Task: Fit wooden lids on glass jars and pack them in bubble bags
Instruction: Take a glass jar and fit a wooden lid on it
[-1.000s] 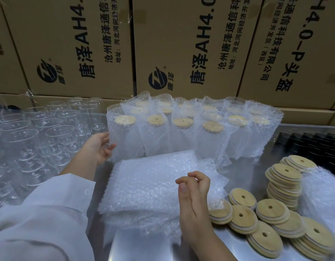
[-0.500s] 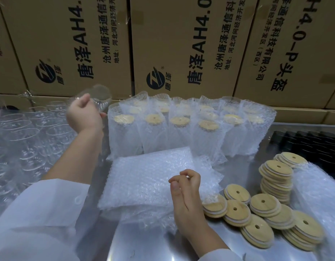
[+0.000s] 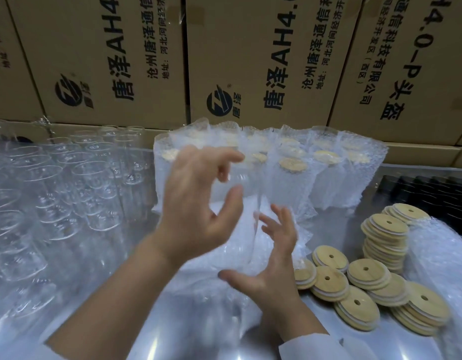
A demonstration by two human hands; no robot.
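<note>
View from the head camera over a metal table. We see the left hand raised at centre, its fingers and thumb curved round the upper part of a clear glass jar, which it holds tilted in the air above the flat stack of bubble bags. The jar is blurred, and we can make out only faint edges of it. The right hand lies below and just beside the jar's lower end, with its fingers spread wide and gripping nothing; we cannot tell whether they touch the glass. At left stand rows of empty glass jars. Behind the hands stand the packed jars, upright in bubble bags, each with a wooden lid on top. At right, loose wooden lids, each with a small hole, lie in low overlapping piles, with a taller stack behind them. Printed cardboard boxes form the back wall.
</note>
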